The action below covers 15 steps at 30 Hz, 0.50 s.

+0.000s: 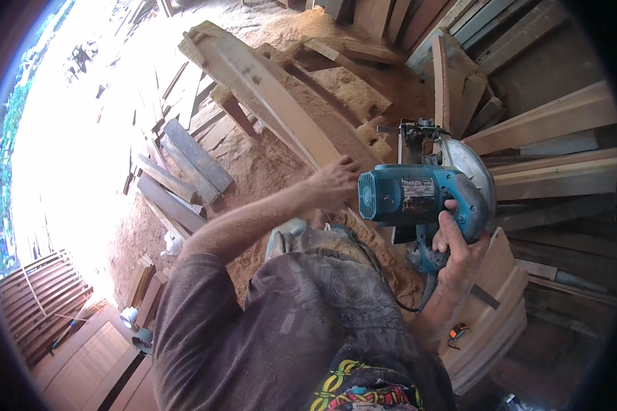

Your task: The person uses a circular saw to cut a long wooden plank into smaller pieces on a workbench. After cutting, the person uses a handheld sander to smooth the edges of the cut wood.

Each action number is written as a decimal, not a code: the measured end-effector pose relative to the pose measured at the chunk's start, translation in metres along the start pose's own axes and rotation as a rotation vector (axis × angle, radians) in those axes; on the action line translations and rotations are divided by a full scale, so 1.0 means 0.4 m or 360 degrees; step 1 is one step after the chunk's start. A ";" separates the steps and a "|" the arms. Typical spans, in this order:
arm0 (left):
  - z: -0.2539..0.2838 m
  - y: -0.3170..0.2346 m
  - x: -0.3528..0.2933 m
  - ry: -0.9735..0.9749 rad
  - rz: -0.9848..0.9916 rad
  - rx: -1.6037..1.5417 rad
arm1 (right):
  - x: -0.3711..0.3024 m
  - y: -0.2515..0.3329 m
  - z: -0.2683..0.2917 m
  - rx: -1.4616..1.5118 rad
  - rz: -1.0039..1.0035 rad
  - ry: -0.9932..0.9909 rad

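Note:
My right hand (459, 252) is wrapped round the rear handle of a teal circular saw (408, 195). The saw stands over the wooden bench to the right of my left hand, its round metal guard facing right. Its blade edge and the cut underneath are hidden. A dark cord (428, 294) hangs from the handle and loops back toward my waist. My left hand (334, 183) is closed on the near part of a long, pale wooden plank (281, 106), just left of the saw's motor. The plank runs away from me to the far left along the sawdust-covered bench.
Boards (555, 178) crowd the right side. Nearer, an orange and black tape measure (458, 332) lies on stacked planks (504, 312). Grey boards (195, 157) lie on the left ground, with slatted wood (41, 301) at the lower left. Sawdust (295, 31) is heaped at the back.

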<state>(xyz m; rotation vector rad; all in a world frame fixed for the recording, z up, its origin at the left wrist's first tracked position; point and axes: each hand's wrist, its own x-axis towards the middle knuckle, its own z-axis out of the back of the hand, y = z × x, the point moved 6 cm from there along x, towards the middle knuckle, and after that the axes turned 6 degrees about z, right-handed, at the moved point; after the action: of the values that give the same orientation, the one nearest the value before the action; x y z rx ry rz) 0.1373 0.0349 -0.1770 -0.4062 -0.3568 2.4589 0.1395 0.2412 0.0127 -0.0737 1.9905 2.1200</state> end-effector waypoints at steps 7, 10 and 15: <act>0.014 -0.023 0.012 0.0012 0.0077 -0.0185 | 0.016 0.012 0.012 -0.0158 0.0009 0.0133; -0.011 0.083 -0.013 -0.0172 0.0108 -0.0116 | 0.008 0.010 0.001 -0.0164 0.0031 0.0116; 0.056 0.305 -0.069 -0.0406 0.0343 0.0075 | 0.009 0.034 -0.008 -0.0120 0.0111 0.0165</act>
<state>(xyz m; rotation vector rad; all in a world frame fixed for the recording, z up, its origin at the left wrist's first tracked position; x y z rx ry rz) 0.0857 -0.0801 -0.1929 -0.1142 -0.3759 2.7328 0.1330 0.2378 0.0250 -0.1314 1.9970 2.2786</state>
